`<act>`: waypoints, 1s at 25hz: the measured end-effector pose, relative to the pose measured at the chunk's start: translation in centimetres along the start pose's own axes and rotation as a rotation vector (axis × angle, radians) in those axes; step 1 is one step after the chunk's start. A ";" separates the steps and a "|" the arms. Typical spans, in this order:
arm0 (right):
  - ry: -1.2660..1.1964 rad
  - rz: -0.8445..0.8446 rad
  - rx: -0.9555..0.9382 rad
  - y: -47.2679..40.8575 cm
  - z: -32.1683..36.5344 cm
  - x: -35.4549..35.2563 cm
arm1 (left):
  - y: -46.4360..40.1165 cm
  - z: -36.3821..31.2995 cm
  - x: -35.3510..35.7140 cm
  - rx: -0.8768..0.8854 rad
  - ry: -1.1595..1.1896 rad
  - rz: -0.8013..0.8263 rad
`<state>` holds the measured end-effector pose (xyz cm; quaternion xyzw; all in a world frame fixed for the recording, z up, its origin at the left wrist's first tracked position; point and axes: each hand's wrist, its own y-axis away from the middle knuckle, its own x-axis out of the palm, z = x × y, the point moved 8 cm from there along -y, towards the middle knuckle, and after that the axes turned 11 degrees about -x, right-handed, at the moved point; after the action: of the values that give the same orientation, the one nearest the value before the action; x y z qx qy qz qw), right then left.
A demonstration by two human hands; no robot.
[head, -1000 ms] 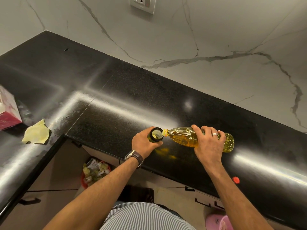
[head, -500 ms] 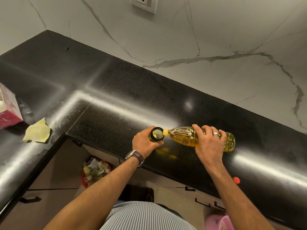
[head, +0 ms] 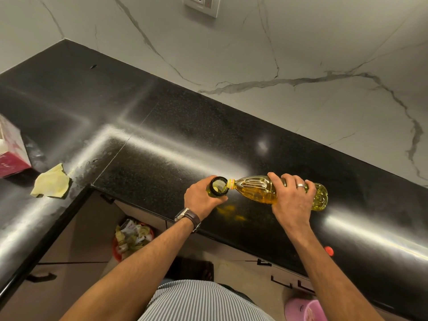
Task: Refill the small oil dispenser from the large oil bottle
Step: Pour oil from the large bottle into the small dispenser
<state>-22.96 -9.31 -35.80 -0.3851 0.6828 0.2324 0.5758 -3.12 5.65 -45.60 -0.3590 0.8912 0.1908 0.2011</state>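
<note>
We see, far left on the black tabletop (head: pixel 162 126), a pink box (head: pixel 11 154) w/ a yellow cloth (head: pixel 51 181) just beside it. Below the tabletop edge, a red bin (head: pixel 132 237) full of scraps. Mid-frame our left hand (head: pixel 203 198), watch (head: pixel 187 216) on wrist, grips the small oil dispenser (head: pixel 217 186), which stands upright near the front edge w/ its mouth open. The large oil bottle (head: pixel 257 188) is tipped almost flat, neck touching the dispenser rim, yellow oil inside. Our right hand (head: pixel 294 198) wraps over the bottle's body, ring on one finger. Further right, a red cap (head: pixel 328 250) near the edge
</note>
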 end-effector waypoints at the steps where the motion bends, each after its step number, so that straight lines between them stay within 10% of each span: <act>1: 0.002 0.000 0.000 0.0 0.0 0.0 | 0.0 0.0 0.0 -0.002 -0.003 -0.001; 25: 0.020 0.013 -0.011 -0.2 0.1 -0.2 | -0.1 0.2 0.0 -0.009 -0.002 0.005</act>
<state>-22.75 -9.29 -35.64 -0.3860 0.6897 0.2361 0.5653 -3.01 5.64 -45.84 -0.3574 0.8912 0.1954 0.1998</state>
